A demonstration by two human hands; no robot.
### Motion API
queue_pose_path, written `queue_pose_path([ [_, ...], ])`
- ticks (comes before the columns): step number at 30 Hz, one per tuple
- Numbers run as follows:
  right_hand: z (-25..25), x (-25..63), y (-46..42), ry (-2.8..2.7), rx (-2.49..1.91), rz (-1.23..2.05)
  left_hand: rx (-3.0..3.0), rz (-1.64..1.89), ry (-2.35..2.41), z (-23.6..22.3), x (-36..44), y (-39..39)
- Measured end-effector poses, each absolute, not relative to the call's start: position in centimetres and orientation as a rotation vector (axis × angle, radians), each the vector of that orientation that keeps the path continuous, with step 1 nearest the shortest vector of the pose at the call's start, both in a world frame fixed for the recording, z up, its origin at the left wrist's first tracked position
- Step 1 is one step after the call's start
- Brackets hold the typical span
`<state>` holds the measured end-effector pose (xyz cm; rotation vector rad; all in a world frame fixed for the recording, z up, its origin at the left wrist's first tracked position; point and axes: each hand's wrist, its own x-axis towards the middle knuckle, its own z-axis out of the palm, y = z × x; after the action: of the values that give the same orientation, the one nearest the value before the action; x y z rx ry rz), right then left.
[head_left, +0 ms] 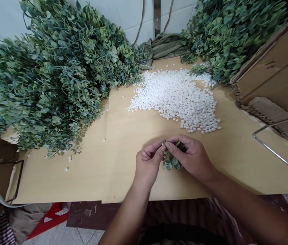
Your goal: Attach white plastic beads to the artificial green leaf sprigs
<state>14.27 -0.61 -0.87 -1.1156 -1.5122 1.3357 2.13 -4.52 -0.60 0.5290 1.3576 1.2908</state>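
Observation:
A short sprig of artificial green leaves [171, 163] hangs from my hands, low over the near middle of the table. My right hand [193, 156] is closed on it, with thumb and forefinger pinched near the stem's top end. Fingertip to fingertip with it, my left hand [149, 160] is pinched shut too. A tiny pale spot shows at the left fingertips, but what they grip is mostly hidden. Just beyond both hands, many small white plastic pieces [179, 98] lie spread in a loose pile.
A large heap of artificial greenery [64, 75] fills the left side, and another leafy heap [217, 41] stands at the back right. A cardboard box [274, 64] and a bent metal rod [279, 149] are on the right. Dark green cloth [168, 46] lies against the tiled wall.

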Motion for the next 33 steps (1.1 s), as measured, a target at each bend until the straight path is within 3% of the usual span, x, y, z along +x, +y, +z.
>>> queue_pose_path([
  [9, -0.8, 14.8, -0.8, -1.502, -1.125, 1.36, 0.527, 1.405, 1.361, 0.4, 1.2, -4.2],
  [33, -0.4, 14.9, -0.8, -1.552, -1.1, 1.351, 0.545, 1.272, 1.291, 0.3, 1.0, -3.9],
])
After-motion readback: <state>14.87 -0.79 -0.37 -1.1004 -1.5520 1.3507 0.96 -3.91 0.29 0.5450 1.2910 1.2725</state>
